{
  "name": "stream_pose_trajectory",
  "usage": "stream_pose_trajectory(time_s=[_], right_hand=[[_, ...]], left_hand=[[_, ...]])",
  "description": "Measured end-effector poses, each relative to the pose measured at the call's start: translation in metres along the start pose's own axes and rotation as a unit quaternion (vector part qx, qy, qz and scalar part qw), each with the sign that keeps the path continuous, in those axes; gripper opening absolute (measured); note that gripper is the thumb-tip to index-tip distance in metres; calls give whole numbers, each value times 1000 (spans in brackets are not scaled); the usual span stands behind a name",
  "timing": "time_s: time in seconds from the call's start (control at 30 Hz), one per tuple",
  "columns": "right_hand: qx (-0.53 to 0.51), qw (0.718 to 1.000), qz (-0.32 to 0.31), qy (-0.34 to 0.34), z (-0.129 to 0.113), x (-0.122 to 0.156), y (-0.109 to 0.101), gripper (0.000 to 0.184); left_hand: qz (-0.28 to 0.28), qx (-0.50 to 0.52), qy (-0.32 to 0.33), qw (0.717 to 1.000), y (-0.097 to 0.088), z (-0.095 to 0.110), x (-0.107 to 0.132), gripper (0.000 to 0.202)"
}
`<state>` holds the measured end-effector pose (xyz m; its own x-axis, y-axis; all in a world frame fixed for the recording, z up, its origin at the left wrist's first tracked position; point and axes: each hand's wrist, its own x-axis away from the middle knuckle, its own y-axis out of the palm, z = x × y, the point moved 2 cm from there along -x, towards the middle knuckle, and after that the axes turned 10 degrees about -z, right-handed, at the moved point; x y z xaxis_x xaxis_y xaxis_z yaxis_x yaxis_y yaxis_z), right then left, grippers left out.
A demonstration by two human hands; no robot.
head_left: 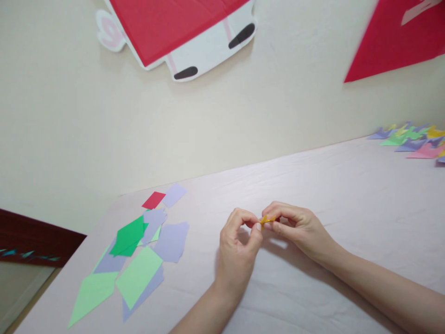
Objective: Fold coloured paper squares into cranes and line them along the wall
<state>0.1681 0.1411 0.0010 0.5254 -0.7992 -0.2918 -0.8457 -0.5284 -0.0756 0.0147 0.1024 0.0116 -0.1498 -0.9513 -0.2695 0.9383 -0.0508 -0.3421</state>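
A small folded piece of orange-yellow paper [267, 220] is pinched between my two hands, just above the pale cloth surface. My left hand [239, 248] grips its left end between thumb and index finger. On its right side, my right hand [299, 227] holds it with thumb and fingertips. Fingers cover part of the paper, so its full shape cannot be made out.
To the left lie loose paper sheets: light green [139, 276], dark green [128, 235], lilac [172, 241] and red [153, 200]. Several folded paper pieces [413, 137] cluster at the far right. A pale wall [208, 130] with red decorations [181, 28] rises behind the cloth-covered surface [215, 195].
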Motion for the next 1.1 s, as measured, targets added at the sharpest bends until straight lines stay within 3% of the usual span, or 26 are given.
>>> stream_pose_trajectory(time_s=[0.3,0.53,0.87,1.1], right_hand=[[39,999,-27,12,-2,0,3,15],[21,998,-25,53,-2,-2,2,17],[-18,993,-37,111,4,-2,4,29],[-15,993,-47,110,3,-1,5,35]], left_hand=[[-7,-20,30,999,-3,3,-1,4],[2,52,-13,999,-2,-4,-5,13],[13,72,-24,997,1,-5,-5,14],[-26,88,-79,993,3,-5,-4,22]])
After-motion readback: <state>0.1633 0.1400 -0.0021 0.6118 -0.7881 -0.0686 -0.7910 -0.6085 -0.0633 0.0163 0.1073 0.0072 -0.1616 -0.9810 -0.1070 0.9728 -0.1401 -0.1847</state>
